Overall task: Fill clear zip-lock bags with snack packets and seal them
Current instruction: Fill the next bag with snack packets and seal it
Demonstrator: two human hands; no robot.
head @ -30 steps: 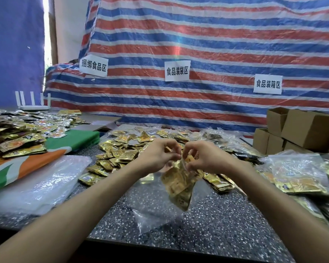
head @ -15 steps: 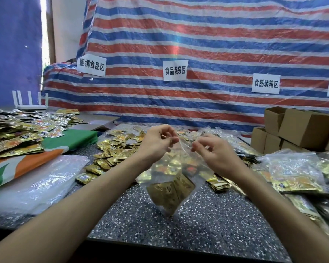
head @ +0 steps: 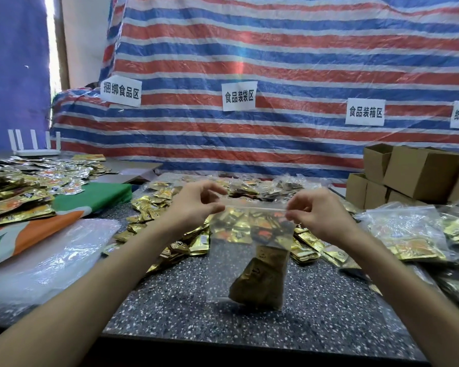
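Left hand (head: 194,207) and right hand (head: 319,218): bare, slim fingers, knuckles smooth. Left forearm (head: 90,282) and right forearm (head: 408,287): bare from wrist to lower frame edge, slender, widening toward camera through wide-angle lens.

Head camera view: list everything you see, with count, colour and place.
bag: one, clear, held up over table centre
packets in it: a few, gold, at its bottom
loose packets: many, gold, heaps behind hands and far left
filled bags: several, clear, right
boxes: several, brown, right rear
signs: four, white, on tarp
tarp: one, red-white-blue stripes, back
router: one, white, left rear
cloth: one, green-orange-white, left
table: one, dark speckled, below
left hand: pinches bag's top left
right hand: pinches bag's top right
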